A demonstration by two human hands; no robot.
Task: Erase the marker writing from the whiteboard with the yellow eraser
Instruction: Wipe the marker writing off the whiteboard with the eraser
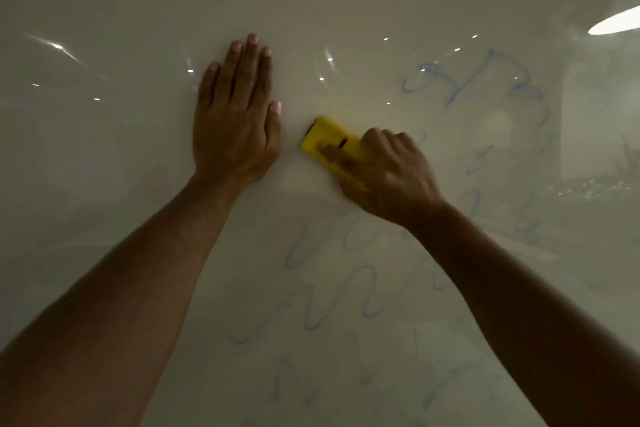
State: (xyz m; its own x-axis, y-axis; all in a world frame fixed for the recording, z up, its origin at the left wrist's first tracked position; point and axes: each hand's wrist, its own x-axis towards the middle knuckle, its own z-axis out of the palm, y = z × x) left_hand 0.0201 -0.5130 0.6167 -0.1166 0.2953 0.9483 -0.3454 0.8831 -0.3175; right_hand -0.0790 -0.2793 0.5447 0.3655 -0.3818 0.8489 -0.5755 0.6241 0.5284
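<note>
1. Whiteboard (104, 10) fills the whole view, glossy and pale, seen from the person's head; nearest the viewer, two bare forearms reach up onto it from the bottom corners.
2. Faint blue marker writing (329, 298) loops between the forearms, low on the board, not yet wiped.
3. The right hand (391, 173) is clenched on the yellow eraser (329, 140), fingers (332, 151) pressed over its back, holding it against the board just right of centre. Hand and eraser look blurred.
4. The left hand (235, 118) lies flat on the board, fingers released and spread, holding nothing, just beside the eraser's left end.
5. Farther up and right, darker blue scribbles (467, 80) remain.
6. Risks, as I judge them: a leftward stroke could strike the left thumb; light pressure could smear ink rather than lift it; the lower lines under the forearms could be missed or smudged by skin.
</note>
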